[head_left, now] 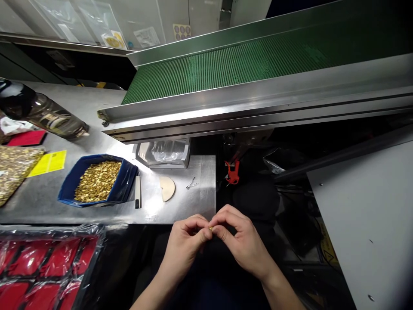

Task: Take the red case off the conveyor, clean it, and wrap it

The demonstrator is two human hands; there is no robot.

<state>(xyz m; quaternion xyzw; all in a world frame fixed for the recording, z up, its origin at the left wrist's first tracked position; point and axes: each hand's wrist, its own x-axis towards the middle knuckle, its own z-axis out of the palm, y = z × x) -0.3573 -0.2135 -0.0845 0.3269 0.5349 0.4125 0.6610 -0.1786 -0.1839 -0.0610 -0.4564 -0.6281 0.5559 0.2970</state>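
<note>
Fingertips together, my left hand (190, 239) and my right hand (240, 237) meet just off the front edge of the metal table (180, 213). Between the pinched thumbs and forefingers shows a tiny gold-coloured metal piece (211, 229), mostly covered by the fingers. Both hands are closed on it; its exact kind is too small to make out. On the table to the left, a blue bin (69, 185) holds a heap of small gold-coloured pieces (98, 181). A half-round beige disc (167, 189) and a small pair of metal tweezers or clippers (191, 184) lie beyond my hands.
A green ribbed conveyor belt (206, 71) with metal sides crosses above the table. A cutter knife (138, 191), a clear-lined tray (164, 153) and a bottle (48, 114) are on the table. Red pieces in a plastic-lined tray (92, 267) sit lower left; a grey panel (371, 206) stands right.
</note>
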